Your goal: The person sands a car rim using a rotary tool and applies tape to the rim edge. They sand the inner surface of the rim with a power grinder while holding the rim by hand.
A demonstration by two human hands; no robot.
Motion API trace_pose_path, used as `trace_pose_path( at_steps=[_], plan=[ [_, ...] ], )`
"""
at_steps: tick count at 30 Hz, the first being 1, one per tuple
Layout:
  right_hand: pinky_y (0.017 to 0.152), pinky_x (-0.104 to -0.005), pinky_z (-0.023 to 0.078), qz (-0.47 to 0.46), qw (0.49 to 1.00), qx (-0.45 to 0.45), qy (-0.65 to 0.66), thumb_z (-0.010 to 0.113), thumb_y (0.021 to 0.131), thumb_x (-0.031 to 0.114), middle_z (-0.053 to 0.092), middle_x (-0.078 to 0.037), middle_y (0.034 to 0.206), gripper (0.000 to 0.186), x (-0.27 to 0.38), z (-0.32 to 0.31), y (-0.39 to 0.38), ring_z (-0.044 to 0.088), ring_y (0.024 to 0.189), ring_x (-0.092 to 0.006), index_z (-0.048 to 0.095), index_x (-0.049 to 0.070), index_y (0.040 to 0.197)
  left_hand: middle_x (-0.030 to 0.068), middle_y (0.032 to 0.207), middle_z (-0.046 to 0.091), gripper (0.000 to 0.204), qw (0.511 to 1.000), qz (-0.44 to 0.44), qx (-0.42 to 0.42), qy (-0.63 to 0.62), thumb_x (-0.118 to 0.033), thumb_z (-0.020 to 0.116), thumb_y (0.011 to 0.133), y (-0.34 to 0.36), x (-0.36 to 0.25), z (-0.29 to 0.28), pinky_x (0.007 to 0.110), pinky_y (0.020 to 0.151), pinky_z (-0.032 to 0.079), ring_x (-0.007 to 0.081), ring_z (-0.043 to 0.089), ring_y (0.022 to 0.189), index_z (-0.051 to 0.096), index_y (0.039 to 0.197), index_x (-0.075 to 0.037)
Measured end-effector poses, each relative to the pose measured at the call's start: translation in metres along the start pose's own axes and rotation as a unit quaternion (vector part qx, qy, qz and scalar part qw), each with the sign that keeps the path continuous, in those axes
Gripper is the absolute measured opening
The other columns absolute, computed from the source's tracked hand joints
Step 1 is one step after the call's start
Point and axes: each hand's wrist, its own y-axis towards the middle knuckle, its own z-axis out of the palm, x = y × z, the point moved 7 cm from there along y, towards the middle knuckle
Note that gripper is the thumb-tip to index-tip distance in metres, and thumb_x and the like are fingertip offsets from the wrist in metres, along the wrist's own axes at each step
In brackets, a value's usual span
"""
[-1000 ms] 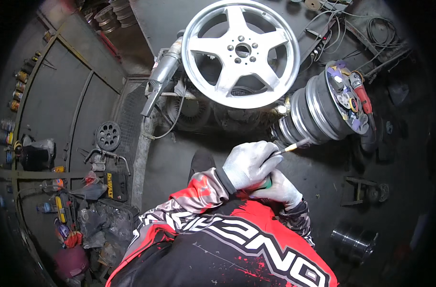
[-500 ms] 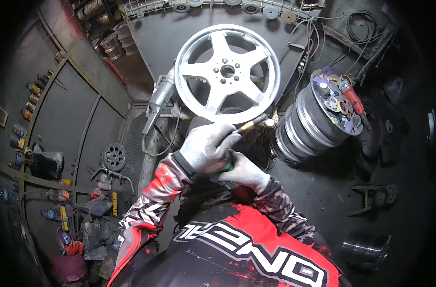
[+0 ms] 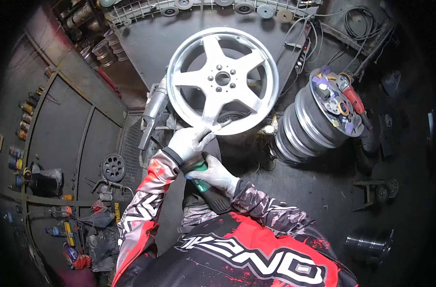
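Head view: silver five-spoke metal wheel [image 3: 229,92] lies just ahead of the nearer left hand [image 3: 187,143], pinching a slim rod [image 3: 223,126]; right hand [image 3: 218,176] wraps a green-and-black power tool [image 3: 201,184] slanting forward-left.

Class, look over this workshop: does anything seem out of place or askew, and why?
Yes: the red angle grinder lies at the edge of a jumble of abrasive discs on top of the stacked wheel rims. It looks odd because that makeshift perch could probably be knocked easily.
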Motion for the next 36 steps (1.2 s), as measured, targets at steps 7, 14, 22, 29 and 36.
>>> trace_pose_path(
  at_steps=[7,14,22,29,36],
  plan=[
    [0.107,-0.0394,0.045,-0.017,0.992,-0.108,-0.063,0.082,0.077,0.041,0.063,-0.023,0.13,0.086,-0.043,-0.007,0.011,0.06,0.125,-0.0328,0.046,-0.002,0.142,0.0145,0.094,0.073,0.023,0.998,0.032,-0.044,0.041,-0.027,0.067,0.096,0.009,0.012,0.035,0.043,0.072,0.057,0.035,0.071,0.083,0.072,0.109,-0.009],
    [0.103,-0.0426,0.049,-0.01,0.983,-0.16,-0.089,0.079,0.08,0.043,0.065,-0.026,0.125,0.078,-0.034,-0.009,0.002,0.063,0.122,-0.0377,0.048,-0.001,0.136,0.0159,0.087,0.07,0.022,0.998,0.033,0.0,0.059,-0.029,0.065,0.097,0.015,0.013,0.042,0.045,0.069,0.054,0.0374,0.069,0.081,0.072,0.106,-0.011],
    [0.092,-0.0501,0.054,0.098,0.949,-0.105,-0.281,0.067,0.087,0.055,0.069,-0.032,0.109,0.074,-0.015,-0.014,-0.002,0.067,0.105,-0.0479,0.049,-0.005,0.127,0.0159,0.087,0.069,0.021,0.999,0.036,0.017,0.027,-0.029,0.065,0.097,0.018,0.014,0.048,0.045,0.068,0.054,0.0375,0.069,0.08,0.071,0.102,-0.01],
    [0.075,-0.0371,0.06,0.02,0.982,-0.179,0.059,0.061,0.102,0.031,0.073,-0.016,0.094,0.037,-0.024,-0.073,-0.015,0.074,0.083,-0.0263,0.061,-0.001,0.12,0.0144,0.086,0.069,0.023,0.999,0.016,0.035,0.019,-0.031,0.065,0.098,0.023,0.031,0.056,0.044,0.068,0.054,0.0366,0.068,0.08,0.071,0.103,-0.009],
    [0.087,-0.0383,0.059,-0.102,0.913,-0.207,0.338,0.051,0.108,0.028,0.068,-0.015,0.114,0.04,-0.015,-0.13,0.019,0.07,0.101,-0.0241,0.057,-0.003,0.132,0.0147,0.086,0.068,0.023,0.998,0.028,0.027,0.045,-0.031,0.064,0.097,0.025,0.035,0.062,0.044,0.07,0.054,0.0359,0.068,0.08,0.071,0.105,-0.01]
  ],
)
